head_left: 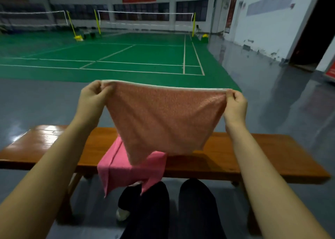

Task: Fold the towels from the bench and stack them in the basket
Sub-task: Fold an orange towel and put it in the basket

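Both hands, left hand (92, 95) and right hand (235, 104), are pinching the top corners of a salmon-pink towel (163, 120) above the bench (253, 153), folding barely begun, while a brighter pink towel (126, 168) is waiting, draped over the near edge, and no basket is showing.

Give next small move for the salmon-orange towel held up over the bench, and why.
Probably bring the two hands together to fold it in half. The left hand and right hand each pinch a top corner of the salmon-orange towel, which hangs spread and unfolded above the brown wooden bench. No basket is in view.
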The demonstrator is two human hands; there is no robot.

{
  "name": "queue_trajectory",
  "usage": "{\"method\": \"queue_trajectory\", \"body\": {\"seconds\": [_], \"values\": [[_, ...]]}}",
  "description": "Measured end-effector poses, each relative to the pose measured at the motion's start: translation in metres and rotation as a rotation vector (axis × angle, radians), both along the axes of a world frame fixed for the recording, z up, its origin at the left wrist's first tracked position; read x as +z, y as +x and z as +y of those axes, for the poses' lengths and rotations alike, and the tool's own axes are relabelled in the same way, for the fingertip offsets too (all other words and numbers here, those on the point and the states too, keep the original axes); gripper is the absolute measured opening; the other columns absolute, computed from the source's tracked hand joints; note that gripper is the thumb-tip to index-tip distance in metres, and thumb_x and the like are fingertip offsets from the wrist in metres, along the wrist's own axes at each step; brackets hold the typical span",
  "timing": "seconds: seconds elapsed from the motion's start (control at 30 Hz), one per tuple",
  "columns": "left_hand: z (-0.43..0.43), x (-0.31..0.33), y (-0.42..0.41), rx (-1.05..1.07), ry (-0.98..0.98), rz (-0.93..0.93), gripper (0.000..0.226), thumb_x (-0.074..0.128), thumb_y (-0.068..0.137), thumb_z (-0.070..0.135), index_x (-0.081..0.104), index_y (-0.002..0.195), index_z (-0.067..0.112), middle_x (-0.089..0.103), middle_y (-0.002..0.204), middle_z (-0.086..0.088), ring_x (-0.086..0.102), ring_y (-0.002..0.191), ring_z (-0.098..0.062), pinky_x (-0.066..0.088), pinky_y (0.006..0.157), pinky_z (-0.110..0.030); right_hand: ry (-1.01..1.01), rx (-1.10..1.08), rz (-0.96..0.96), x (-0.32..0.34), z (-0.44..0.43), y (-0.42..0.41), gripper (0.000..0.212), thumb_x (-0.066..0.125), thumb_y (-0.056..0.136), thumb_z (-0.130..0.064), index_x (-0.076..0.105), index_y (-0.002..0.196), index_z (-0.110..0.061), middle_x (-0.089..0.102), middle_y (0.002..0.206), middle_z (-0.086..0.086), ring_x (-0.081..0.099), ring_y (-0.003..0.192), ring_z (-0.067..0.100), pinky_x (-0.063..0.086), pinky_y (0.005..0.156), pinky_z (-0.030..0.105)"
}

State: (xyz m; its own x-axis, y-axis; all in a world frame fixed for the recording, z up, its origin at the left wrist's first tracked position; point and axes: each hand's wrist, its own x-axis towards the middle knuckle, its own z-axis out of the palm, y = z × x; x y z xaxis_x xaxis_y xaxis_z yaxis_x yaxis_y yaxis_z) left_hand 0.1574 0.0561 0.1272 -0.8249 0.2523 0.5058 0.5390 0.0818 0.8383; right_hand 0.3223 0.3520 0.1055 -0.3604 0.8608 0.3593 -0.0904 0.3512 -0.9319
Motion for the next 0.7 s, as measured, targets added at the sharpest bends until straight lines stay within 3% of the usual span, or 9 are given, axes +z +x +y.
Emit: {"method": "queue_trajectory", "body": {"seconds": [0.1, 0.17, 0.23, 0.3, 0.4, 0.57, 0.7], "values": [[0.003, 0.005, 0.006, 0.022, 0.097, -0.022, 0.017, 0.060, 0.092, 0.027, 0.061, 0.083, 0.013, 0.057, 0.078, -0.003, 0.050, 0.076, -0.015, 0.042, 0.069, -0.033, -0.036, -0.006, 0.023, 0.003, -0.007, 0.004, 0.029, 0.038, 0.103, -0.028, 0.055, 0.088, -0.009, 0.044, 0.070, -0.003, 0.039, 0.064, 0.009, 0.033, 0.055, 0.020], [0.004, 0.007, 0.006, 0.079, 0.044, 0.048, 0.027, 0.059, 0.092, 0.031, 0.058, 0.087, 0.005, 0.054, 0.079, -0.006, 0.047, 0.076, -0.015, 0.040, 0.070, -0.035, -0.041, -0.003, 0.045, 0.008, -0.008, 0.007, 0.031, 0.038, 0.103, -0.027, 0.050, 0.078, -0.014, 0.040, 0.067, -0.003, 0.035, 0.059, 0.007, 0.029, 0.047, 0.016], [0.004, 0.006, 0.003, 0.111, -0.031, 0.090, 0.033, 0.059, 0.092, 0.032, 0.059, 0.092, -0.001, 0.057, 0.083, -0.013, 0.050, 0.078, -0.016, 0.042, 0.072, -0.035, -0.040, 0.008, 0.040, 0.012, -0.008, 0.010, 0.032, 0.038, 0.103, -0.029, 0.050, 0.077, -0.015, 0.042, 0.068, -0.002, 0.036, 0.060, 0.008, 0.031, 0.052, 0.021], [0.004, 0.001, 0.000, 0.116, -0.115, 0.083, 0.029, 0.059, 0.093, 0.029, 0.062, 0.094, 0.000, 0.061, 0.085, -0.013, 0.052, 0.076, -0.015, 0.042, 0.067, -0.029, -0.042, 0.019, 0.008, 0.009, -0.003, 0.011, 0.030, 0.039, 0.103, -0.029, 0.052, 0.082, -0.012, 0.044, 0.071, 0.001, 0.038, 0.063, 0.010, 0.032, 0.056, 0.027], [0.006, -0.012, -0.003, 0.070, -0.189, -0.006, 0.015, 0.055, 0.095, 0.021, 0.063, 0.089, 0.011, 0.059, 0.079, -0.002, 0.050, 0.069, -0.008, 0.040, 0.060, -0.022, -0.051, 0.042, -0.046, -0.006, 0.004, 0.006, 0.035, 0.040, 0.102, -0.027, 0.042, 0.070, -0.015, 0.033, 0.063, 0.000, 0.030, 0.057, 0.011, 0.028, 0.053, 0.027], [0.029, -0.003, -0.022, 0.090, -0.036, -0.046, 0.027, 0.046, 0.100, 0.017, 0.052, 0.074, 0.024, 0.049, 0.070, 0.003, 0.042, 0.062, -0.007, 0.035, 0.056, -0.023, -0.136, -0.007, 0.022, 0.005, 0.012, -0.020, 0.021, 0.040, 0.102, -0.026, 0.054, 0.092, -0.014, 0.047, 0.071, -0.004, 0.041, 0.064, 0.009, 0.037, 0.068, 0.029], [0.047, 0.027, -0.031, 0.136, 0.110, 0.051, 0.027, 0.047, 0.098, 0.018, 0.047, 0.072, 0.023, 0.044, 0.067, 0.006, 0.037, 0.058, -0.004, 0.032, 0.054, -0.022, -0.151, -0.067, 0.214, 0.039, 0.022, -0.036, 0.023, 0.040, 0.102, -0.027, 0.054, 0.085, -0.021, 0.048, 0.075, -0.006, 0.043, 0.070, 0.008, 0.040, 0.067, 0.025]]}}
